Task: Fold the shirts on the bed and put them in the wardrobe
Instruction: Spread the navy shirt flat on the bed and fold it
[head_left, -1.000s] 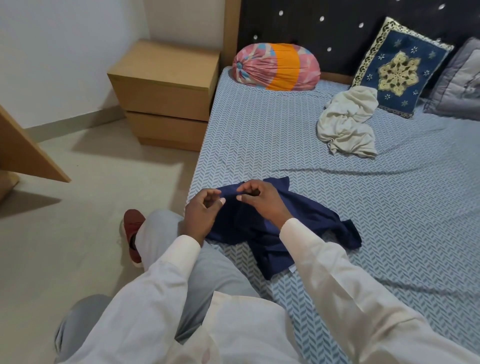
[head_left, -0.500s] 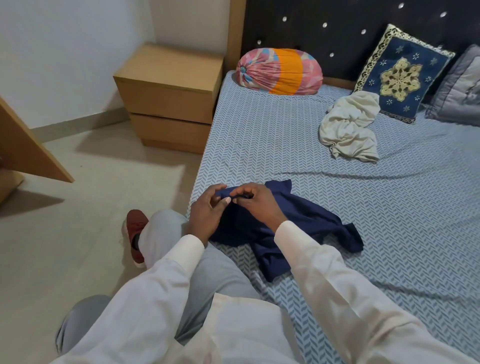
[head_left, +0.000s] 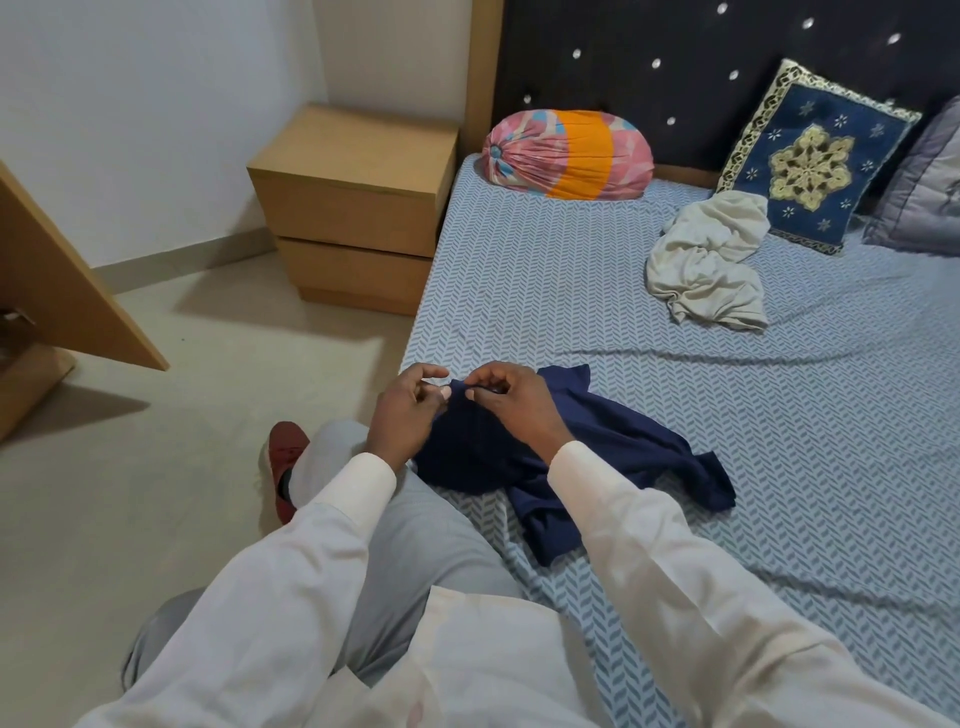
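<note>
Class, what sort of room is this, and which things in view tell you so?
Most likely a bedroom: a bed with a patterned sheet, a padded headboard with a cushion leaning against it, and a wooden bedside cabinet beside the bed.

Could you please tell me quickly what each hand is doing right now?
Left hand: curled at the raised edge of the navy shirt; a grip cannot be told.
Right hand: pinches that edge of the navy shirt.

Even indoor light; bright patch and soft shadows on the floor (head_left: 311, 364) left of the fingers (head_left: 431, 370); frame edges bow
</note>
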